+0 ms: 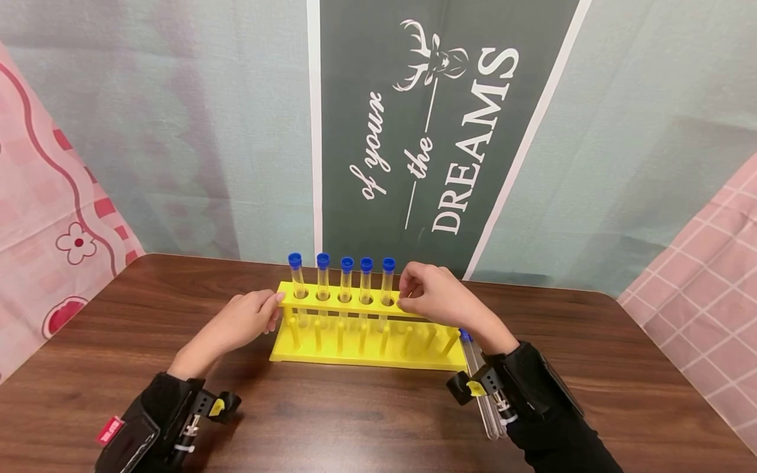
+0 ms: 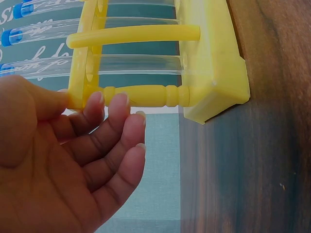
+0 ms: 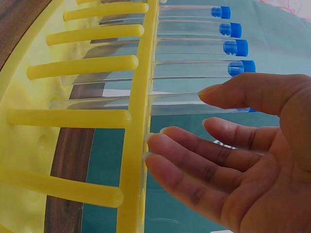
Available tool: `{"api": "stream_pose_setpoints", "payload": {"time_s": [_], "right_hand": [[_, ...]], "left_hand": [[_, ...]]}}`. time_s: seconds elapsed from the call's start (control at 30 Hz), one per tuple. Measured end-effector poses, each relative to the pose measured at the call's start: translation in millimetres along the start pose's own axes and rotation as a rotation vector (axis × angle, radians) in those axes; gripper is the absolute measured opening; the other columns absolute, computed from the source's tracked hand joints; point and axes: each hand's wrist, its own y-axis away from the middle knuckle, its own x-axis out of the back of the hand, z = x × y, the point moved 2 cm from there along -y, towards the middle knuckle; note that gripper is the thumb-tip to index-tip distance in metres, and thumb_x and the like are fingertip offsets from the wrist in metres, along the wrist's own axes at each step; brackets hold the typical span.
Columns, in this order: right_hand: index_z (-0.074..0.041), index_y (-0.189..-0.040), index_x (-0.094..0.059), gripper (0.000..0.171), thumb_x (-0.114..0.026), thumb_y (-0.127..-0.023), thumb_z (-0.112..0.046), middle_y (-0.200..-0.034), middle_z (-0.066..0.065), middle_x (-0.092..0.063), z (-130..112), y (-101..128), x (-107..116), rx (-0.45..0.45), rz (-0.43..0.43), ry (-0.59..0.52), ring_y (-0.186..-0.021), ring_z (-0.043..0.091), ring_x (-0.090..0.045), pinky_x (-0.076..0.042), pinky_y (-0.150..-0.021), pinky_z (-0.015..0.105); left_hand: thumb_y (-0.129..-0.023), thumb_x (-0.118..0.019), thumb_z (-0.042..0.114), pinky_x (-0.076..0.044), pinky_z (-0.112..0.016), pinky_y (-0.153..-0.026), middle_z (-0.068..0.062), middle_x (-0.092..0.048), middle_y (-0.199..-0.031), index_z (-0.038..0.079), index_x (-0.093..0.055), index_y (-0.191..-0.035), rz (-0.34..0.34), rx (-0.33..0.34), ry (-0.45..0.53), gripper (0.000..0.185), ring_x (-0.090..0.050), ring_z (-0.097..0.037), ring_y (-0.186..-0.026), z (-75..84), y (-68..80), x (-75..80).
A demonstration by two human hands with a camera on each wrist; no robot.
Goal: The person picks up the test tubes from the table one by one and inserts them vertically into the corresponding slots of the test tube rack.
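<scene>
A yellow test tube rack (image 1: 367,358) stands upright on the table, with several clear blue-capped test tubes (image 1: 322,276) in its left and middle holes. At the rack's left end, my left hand (image 1: 245,320) pinches the edge of the top bar between thumb and index finger; its other fingers curve loosely beside the end post (image 2: 146,96). My right hand (image 1: 440,295) is over the top bar, right of the rightmost racked tube (image 3: 180,103). In the right wrist view its thumb and fingers are spread apart with nothing between them, the thumb tip near that tube.
Loose blue-capped test tubes (image 1: 487,417) lie on the brown wooden table (image 1: 331,420) beyond the rack's right end, partly under my right wrist. Upright pegs (image 1: 340,336) line the rack's front. A printed curtain (image 1: 260,131) hangs behind the table.
</scene>
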Motion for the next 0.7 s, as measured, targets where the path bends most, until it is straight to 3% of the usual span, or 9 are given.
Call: {"api": "stream_pose_setpoints", "payload": {"time_s": [0.7], "right_hand": [[-0.005, -0.084, -0.054, 0.013, -0.067, -0.081, -0.009, -0.075, 0.001, -0.057, -1.8, 10.1, 3.2, -0.005, -0.018, -0.007, -0.068, 0.015, -0.052, -0.044, -0.061, 0.028]], "left_hand": [[-0.099, -0.039, 0.022, -0.034, -0.029, -0.053, -0.002, -0.047, -0.061, 0.005, -0.051, -0.076, -0.010, 0.016, 0.008, 0.031, -0.040, -0.016, -0.054, -2.2, -1.2, -1.2]]}}
